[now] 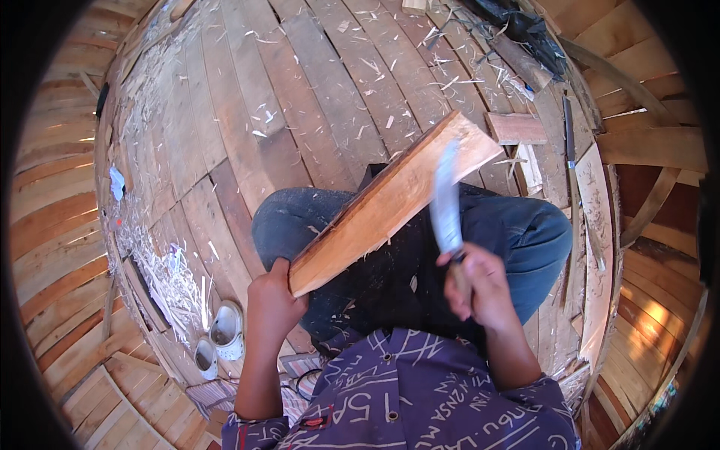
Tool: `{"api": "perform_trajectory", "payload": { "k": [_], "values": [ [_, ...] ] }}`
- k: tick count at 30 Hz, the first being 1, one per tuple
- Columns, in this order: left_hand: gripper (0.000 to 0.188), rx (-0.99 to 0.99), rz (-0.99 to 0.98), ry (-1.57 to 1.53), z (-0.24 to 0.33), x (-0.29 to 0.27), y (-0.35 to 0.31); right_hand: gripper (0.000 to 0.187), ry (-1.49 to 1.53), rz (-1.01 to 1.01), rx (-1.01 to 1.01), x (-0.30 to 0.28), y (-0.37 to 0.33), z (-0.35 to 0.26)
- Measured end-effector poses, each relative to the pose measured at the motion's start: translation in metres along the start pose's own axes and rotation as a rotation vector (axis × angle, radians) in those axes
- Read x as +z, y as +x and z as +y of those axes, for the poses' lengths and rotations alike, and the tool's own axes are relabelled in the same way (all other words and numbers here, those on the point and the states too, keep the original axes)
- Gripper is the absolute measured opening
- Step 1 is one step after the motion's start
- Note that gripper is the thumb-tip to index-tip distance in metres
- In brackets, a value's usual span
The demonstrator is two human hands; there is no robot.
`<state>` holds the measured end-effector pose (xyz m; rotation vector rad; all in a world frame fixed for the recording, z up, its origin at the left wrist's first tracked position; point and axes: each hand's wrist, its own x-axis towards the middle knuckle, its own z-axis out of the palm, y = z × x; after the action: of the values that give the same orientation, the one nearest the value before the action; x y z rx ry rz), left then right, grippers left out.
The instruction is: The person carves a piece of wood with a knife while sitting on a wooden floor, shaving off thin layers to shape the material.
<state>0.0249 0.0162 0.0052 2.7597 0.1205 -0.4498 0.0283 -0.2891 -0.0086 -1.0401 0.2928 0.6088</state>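
A long wooden board [375, 199] with dark bark along one edge lies slantwise over my lap, its wider end pointing away to the right. My left hand [276, 300] grips the near end, fingers wrapped round the edge. In my right hand [480, 289] is a machete [445, 202], held by its wooden handle with the curved blade upward. The blade shows in front of the board's far half; whether it touches the wood I cannot tell. Blade and right hand are slightly blurred.
Wood shavings [176, 289] are heaped on the plank floor [300, 82] at the left, near pale clogs [226, 331]. At right lie a reddish wood block [517, 128], a long dark tool [569, 135] and loose strips. Black plastic sheeting [517, 30] is at the far right. Plank walls surround me.
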Motion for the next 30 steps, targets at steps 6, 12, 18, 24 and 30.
{"api": "perform_trajectory", "payload": {
  "k": [6, 12, 18, 24, 30],
  "values": [
    [0.019, 0.018, 0.016, -0.035, -0.001, -0.002, -0.002, 0.026, -0.367, -0.085, 0.059, 0.010, 0.006, 0.006],
    [0.025, -0.015, 0.004, -0.023, 0.000, 0.001, 0.000, 0.028, -0.086, -0.104, 0.111, 0.016, 0.012, 0.006],
    [0.026, -0.004, 0.002, -0.006, -0.004, 0.000, 0.000, 0.040, 0.271, -0.383, 0.341, -0.008, 0.010, 0.008],
    [0.020, 0.001, 0.034, -0.045, 0.002, -0.001, -0.001, 0.045, 0.070, 0.069, -0.069, 0.004, 0.013, -0.006],
    [0.025, -0.011, -0.002, 0.017, -0.003, -0.003, -0.002, 0.026, -0.222, -0.135, 0.103, 0.016, 0.010, 0.005]
  ]
}}
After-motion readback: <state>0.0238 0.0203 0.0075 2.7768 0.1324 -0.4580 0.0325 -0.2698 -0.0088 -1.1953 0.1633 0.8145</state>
